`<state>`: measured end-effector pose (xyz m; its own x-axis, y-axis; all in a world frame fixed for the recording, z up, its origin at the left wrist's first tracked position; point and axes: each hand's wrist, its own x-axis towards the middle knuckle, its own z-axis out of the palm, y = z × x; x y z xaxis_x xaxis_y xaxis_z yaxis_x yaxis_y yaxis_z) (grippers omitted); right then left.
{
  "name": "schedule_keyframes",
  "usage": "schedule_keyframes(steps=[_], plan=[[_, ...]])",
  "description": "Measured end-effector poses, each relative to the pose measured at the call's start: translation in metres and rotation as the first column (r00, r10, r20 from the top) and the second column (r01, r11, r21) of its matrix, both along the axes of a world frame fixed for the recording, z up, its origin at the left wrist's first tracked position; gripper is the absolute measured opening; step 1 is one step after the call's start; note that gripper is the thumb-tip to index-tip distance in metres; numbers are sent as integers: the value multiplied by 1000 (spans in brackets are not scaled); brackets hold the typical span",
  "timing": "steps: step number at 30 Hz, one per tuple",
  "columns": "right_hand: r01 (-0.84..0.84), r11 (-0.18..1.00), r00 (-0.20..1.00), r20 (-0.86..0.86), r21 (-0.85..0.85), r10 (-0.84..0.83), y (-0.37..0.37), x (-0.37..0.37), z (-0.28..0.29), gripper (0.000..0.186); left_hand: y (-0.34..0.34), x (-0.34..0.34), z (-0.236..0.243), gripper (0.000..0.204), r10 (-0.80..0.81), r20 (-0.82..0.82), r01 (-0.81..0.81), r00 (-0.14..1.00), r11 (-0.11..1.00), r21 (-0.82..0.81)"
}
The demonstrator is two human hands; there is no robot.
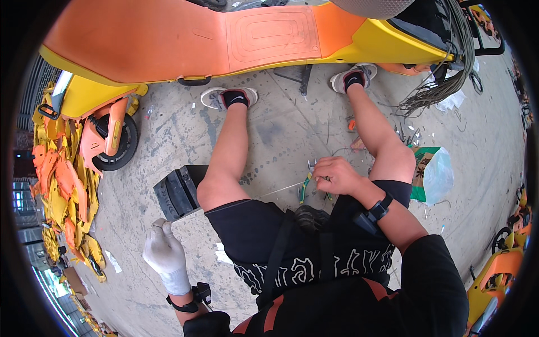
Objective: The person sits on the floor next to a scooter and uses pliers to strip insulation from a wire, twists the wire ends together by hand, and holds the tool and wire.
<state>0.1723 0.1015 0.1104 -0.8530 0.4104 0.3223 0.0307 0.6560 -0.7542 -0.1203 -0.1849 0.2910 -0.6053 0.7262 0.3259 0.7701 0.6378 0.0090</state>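
A thin pale wire (281, 189) runs taut across my left thigh between both hands. My left hand (165, 253), in a white glove, pinches its left end, fingers closed. My bare right hand (337, 175) is closed on its other end in front of my right knee. Pliers with green and yellow handles (304, 191) show just beyond the right hand, partly hidden by it; they seem to lie on the floor. A black plastic box-like part (175, 194) stands on the floor by my left knee, above the gloved hand.
An orange and yellow scooter body (269, 39) stretches across in front of my feet. A bundle of grey wires (432, 92) hangs at its right end. A green and clear plastic bag (435, 175) lies beside my right knee. Yellow and orange panels (64, 191) are heaped at the left.
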Motion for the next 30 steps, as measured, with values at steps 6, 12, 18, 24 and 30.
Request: schedule_keyframes(steps=[6, 12, 18, 24, 30], plan=[[-1, 1000, 1000, -8, -20, 0, 4, 4, -4, 5, -10, -11, 11, 9, 55, -18, -54, 998, 997, 56], [-6, 1000, 1000, 18, -18, 6, 6, 5, -1, 5, -15, -20, 21, 9, 43, -32, -40, 999, 995, 92], [6, 1000, 1000, -4, -14, -7, 4, 5, 1, 4, -20, -34, 30, 10, 63, -37, -59, 997, 992, 107], [42, 999, 998, 40, -10, -42, 20, 22, -11, 5, -39, -68, 44, 17, 192, -191, -165, 963, 975, 146], [233, 959, 952, 241, -160, -190, 44, 29, -15, 12, -82, -118, 69, 30, 321, -253, -298, 913, 946, 125]])
